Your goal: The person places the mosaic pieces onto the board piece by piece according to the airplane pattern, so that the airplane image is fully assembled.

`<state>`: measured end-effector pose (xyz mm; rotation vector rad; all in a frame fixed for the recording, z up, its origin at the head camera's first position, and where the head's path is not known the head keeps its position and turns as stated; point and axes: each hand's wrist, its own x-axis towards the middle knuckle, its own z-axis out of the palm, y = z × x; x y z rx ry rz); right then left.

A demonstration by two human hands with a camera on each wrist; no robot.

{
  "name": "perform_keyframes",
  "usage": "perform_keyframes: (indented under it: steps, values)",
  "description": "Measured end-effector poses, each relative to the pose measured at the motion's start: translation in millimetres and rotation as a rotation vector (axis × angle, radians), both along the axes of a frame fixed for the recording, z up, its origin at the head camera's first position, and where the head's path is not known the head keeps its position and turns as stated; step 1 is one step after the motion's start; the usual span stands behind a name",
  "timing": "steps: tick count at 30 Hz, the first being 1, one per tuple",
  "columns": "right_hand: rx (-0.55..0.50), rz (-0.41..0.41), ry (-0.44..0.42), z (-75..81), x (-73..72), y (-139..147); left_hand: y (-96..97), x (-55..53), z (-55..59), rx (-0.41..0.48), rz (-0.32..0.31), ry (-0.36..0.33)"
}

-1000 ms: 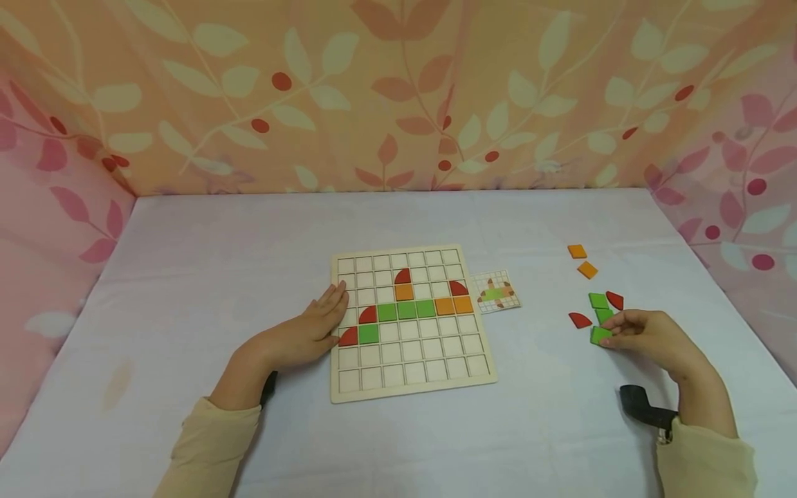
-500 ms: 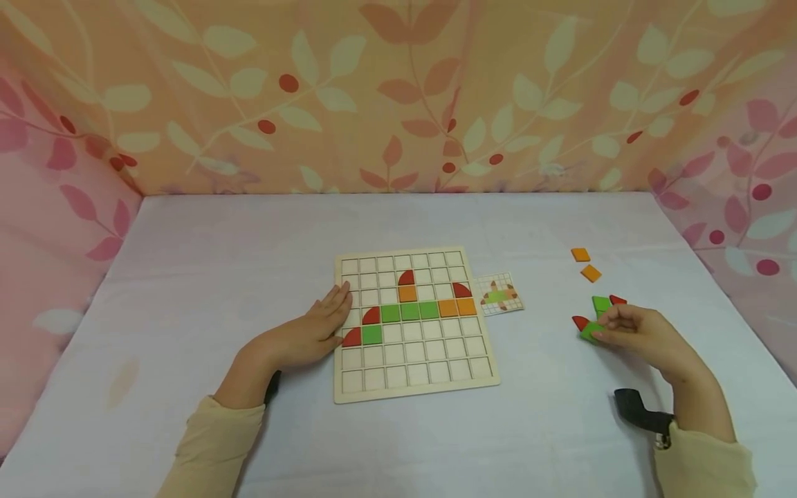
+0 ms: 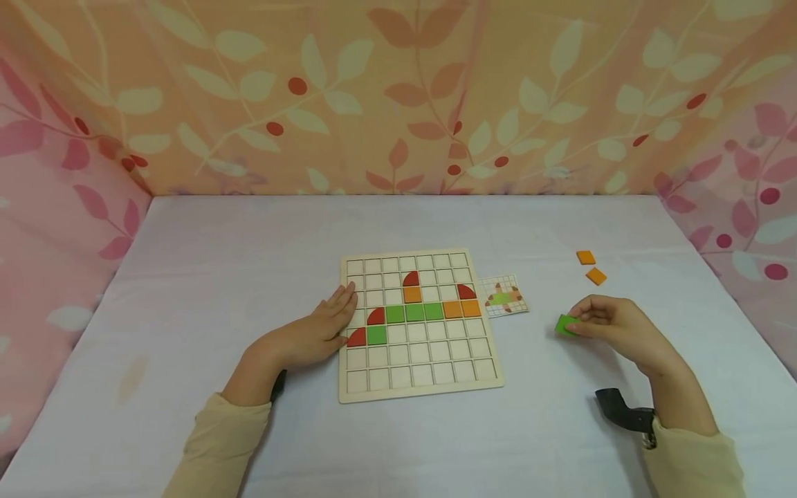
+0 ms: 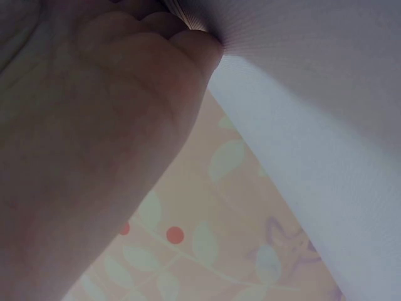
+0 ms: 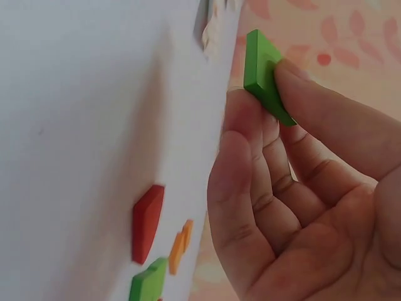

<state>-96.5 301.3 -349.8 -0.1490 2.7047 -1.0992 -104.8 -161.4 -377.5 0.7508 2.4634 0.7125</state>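
My right hand (image 3: 613, 330) pinches a green square tile (image 3: 564, 325) between thumb and fingers, right of the board. In the right wrist view the tile (image 5: 268, 75) is tilted and held above the cloth. My left hand (image 3: 314, 337) rests with its fingers extended against the left edge of a pale wooden grid board (image 3: 420, 390). On the board sit several green squares (image 3: 414, 312), orange squares (image 3: 412, 294) and red quarter-circle pieces (image 3: 376, 317). A small printed pattern card (image 3: 507, 296) lies against the board's right side. The left wrist view shows mostly palm and cloth.
Two loose orange squares (image 3: 596, 277) lie at the right. A red quarter-circle piece (image 5: 148, 224) and green tiles (image 5: 148, 282) lie on the cloth below my right hand, hidden by it in the head view. A white cloth covers the table; patterned curtains (image 3: 398, 97) stand behind.
My right hand has lifted the green tile from the loose pieces and carried it left toward the board. The left hand has stayed at the board's edge. The head view has shifted slightly.
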Motion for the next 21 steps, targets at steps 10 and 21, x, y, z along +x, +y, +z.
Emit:
perform_keyframes:
  steps: [10,21]
  values:
    - [-0.013,0.054,-0.016,10.8,-7.2,-25,3.4,-2.2,2.6,-0.021,0.004,-0.003]
    - [-0.006,0.130,-0.027,12.5,-22.4,-54,1.5,-0.1,1.3,-0.018,0.016,-0.017]
